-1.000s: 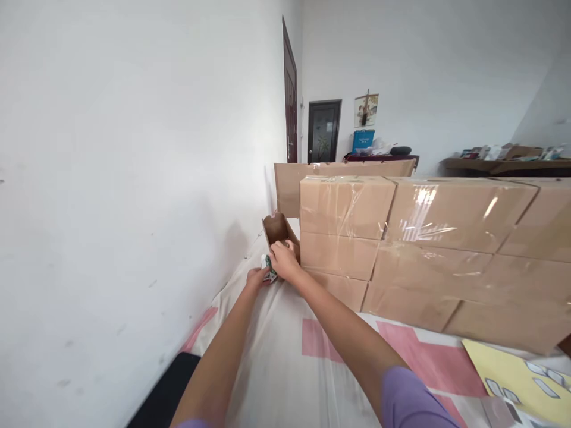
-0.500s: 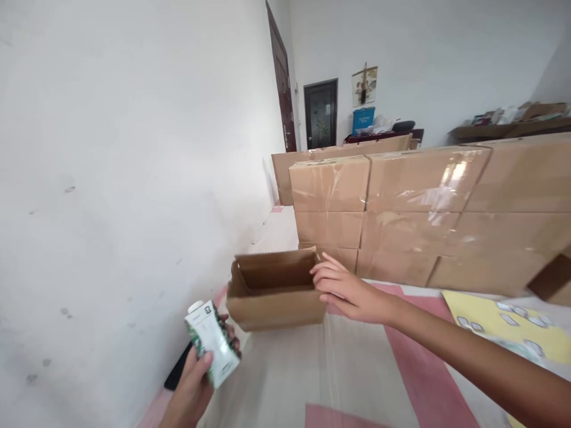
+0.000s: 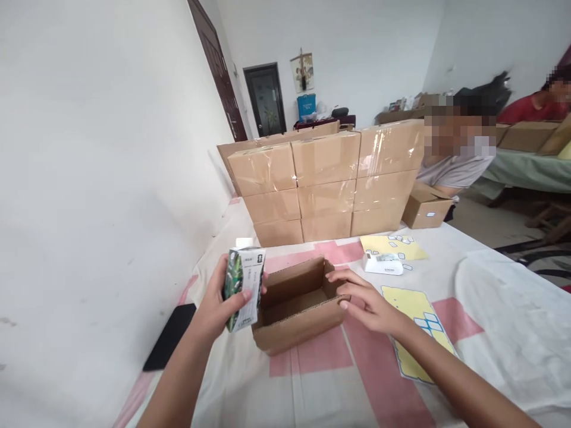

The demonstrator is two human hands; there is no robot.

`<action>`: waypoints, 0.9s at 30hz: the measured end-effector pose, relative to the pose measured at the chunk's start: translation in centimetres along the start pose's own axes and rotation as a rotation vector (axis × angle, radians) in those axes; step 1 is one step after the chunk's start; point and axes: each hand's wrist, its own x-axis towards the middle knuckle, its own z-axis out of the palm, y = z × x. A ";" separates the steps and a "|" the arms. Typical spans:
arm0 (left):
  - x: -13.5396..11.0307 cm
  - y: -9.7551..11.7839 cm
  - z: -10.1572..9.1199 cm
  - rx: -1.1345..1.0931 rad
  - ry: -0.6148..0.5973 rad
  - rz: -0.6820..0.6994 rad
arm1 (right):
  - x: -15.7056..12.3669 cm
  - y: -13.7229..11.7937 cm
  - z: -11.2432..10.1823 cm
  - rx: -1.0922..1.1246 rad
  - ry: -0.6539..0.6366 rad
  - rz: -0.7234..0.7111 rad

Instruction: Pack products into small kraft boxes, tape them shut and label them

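My left hand (image 3: 217,302) is closed round a green and white drink carton (image 3: 247,291) with a white cap, held upright beside the left end of an open cardboard box (image 3: 298,327). The inside of the box looks bare where it shows. At its right end, my right hand (image 3: 363,300) grips the wall, fingers over the rim and thumb outside. A second white carton (image 3: 382,264) lies on its side to the right, partly over a yellow sheet (image 3: 413,246). Another yellow sheet (image 3: 401,345) with white and blue shapes lies below my right forearm.
Stacked, taped cardboard boxes (image 3: 325,163) form a barrier across the back of the cloth-covered table (image 3: 321,398). A white wall (image 3: 98,178) runs along the left, with a flat black object (image 3: 169,339) near it. A person (image 3: 459,160) sits behind a smaller box (image 3: 426,208).
The view has swung right, bringing people and the second carton into sight. My left hand has brought the carton closer to the box, and my right hand has closed on the box's end.
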 end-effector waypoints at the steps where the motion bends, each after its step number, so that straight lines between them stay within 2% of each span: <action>1: 0.7 0.3 0.3 0.088 -0.012 0.025 | -0.2 0.2 0.6 0.023 0.074 -0.024; 3: 1.8 1.2 1.1 0.275 -0.048 0.072 | -0.4 0.8 1.8 0.039 0.201 -0.079; 5: 2.7 2.1 2.1 0.410 -0.135 0.077 | -0.6 1.3 2.8 0.000 0.276 -0.139; 10: 2.9 2.5 4.8 0.543 -0.342 -0.024 | -1.3 2.1 4.0 -0.185 0.338 -0.234; 15: 1.5 1.2 5.9 0.742 -0.501 -0.068 | -2.2 1.1 4.0 -0.195 0.335 -0.276; 17: 0.9 0.9 6.1 0.828 -0.532 -0.072 | -2.6 0.5 4.1 -0.194 0.352 -0.296; 20: 0.5 0.2 6.4 0.825 -0.562 -0.150 | -3.3 -0.1 4.6 -0.183 0.381 -0.332; 23: 1.0 -1.4 6.3 0.793 -0.558 -0.248 | -3.7 -0.4 5.1 -0.187 0.388 -0.324; 27: 2.8 -4.8 6.4 0.796 -0.578 -0.357 | -3.5 -0.6 5.3 -0.187 0.392 -0.306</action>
